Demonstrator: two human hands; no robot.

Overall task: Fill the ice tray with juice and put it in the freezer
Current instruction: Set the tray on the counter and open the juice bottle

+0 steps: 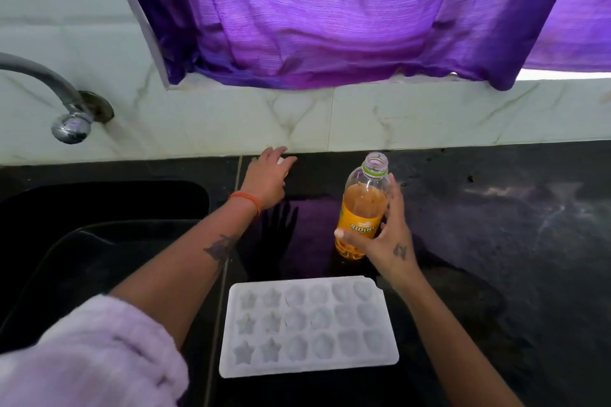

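**Bottle open, cap parked, tray waiting**

Landmark = ice tray (pixel 309 327), white, lying flat on the dark counter (pixel 496 225) right in front of the person. All cavities (stars on its left end, rounder shapes across the rest) look dry, so no juice in yet.

Juice bottle (pixel 362 208) stands upright just beyond the tray's far right corner, neck uncapped, orange juice abt up to the shoulder. Right hand (pixel 385 238) wraps it at the label, thumb on the near side, fingers curled round the far side: prob. a steadying/lifting grip ahead of the pour.

Left hand (pixel 269 177) reaches well beyond the tray's far left corner, close to the wall tiles, fingers loosely bent over a small white thing (pixel 281 161) that's mostly hidden. Likely the cap, being set down out of the pour path, but can't tell for sure, nor whether the fingers grip it or just rest on it.

Sink (pixel 99 208) sits left of the tray, tap (pixel 71 124) above it. Keeping the tray near the sink makes sense for spills. Freezer not in view.
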